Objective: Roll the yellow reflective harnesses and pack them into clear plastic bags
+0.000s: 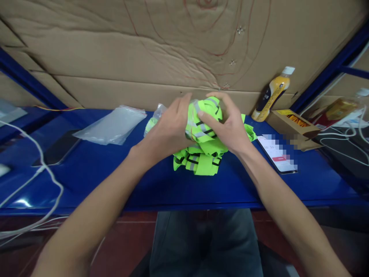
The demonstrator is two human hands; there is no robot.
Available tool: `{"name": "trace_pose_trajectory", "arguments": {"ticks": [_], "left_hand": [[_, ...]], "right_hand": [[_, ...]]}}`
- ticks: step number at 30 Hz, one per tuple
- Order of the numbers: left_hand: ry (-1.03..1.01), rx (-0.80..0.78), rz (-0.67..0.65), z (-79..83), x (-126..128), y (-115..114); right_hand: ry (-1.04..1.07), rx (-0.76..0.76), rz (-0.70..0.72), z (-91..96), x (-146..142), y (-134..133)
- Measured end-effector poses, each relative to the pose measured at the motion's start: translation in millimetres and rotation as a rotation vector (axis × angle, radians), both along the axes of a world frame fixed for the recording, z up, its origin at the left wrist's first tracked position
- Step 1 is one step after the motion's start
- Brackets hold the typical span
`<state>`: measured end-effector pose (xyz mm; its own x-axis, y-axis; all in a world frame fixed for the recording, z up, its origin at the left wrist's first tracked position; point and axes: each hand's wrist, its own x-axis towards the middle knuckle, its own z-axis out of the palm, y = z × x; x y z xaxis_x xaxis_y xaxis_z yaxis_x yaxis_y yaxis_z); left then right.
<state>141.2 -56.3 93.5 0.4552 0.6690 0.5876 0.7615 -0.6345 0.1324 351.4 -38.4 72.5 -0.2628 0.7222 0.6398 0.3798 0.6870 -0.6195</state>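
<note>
Forearms (112, 192) stretched fwd, we've L hand (171, 125) and R hand (232, 123) clamped round opp. sides of the hi-vis bundle (197, 127), above hi-vis folds (206, 163) on mid counter (161, 188), and prob. should squeeze evenly so its layers don't slip.

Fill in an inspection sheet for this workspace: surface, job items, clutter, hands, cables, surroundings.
Surface: glossy blue tabletop.
Job items: yellow-green reflective bundle held up; similar reflective fabric below it; whether they are joined is unclear.
Clutter: clear plastic bags and dark phone-like slab at left; lit phone, yellow drink bottle and open cardboard box at right.
Hands: left hand and right hand grip the bundle from opposite sides.
Cables: white cables at left, more at far right.
Surroundings: cardboard panel with red curved lines; reddish floor.
</note>
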Motion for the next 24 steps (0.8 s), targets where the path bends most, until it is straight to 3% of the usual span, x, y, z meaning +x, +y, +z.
{"name": "trace_pose_trajectory", "arguments": {"ticks": [4, 6, 9, 14, 17, 21, 24], "left_hand": [[-0.002, -0.275, 0.160, 21.9, -2, -9], [0.006, -0.313, 0.191, 27.9, -4, -12], [-0.006, -0.278, 0.183, 24.8, -8, -9], [-0.097, -0.107, -0.010, 4.5, -5, -1], [-0.104, -0.049, 0.002, -0.2, 2, -5], [-0.127, -0.106, 0.006, 5.2, 2, -12], [-0.165, -0.197, -0.044, 9.4, -6, -8]], "right_hand": [[-0.169, 0.029, 0.123, 13.4, 10, -13], [-0.246, 0.113, 0.121, 16.4, 13, -16], [-0.249, 0.177, 0.053, 14.5, 10, -15], [0.009, 0.034, 0.023, 5.9, -4, -9], [0.179, -0.112, 0.116, 7.6, -7, -9], [0.241, -0.303, 0.272, 14.8, -4, -14], [0.171, -0.311, 0.324, 16.6, -1, -18]]}}
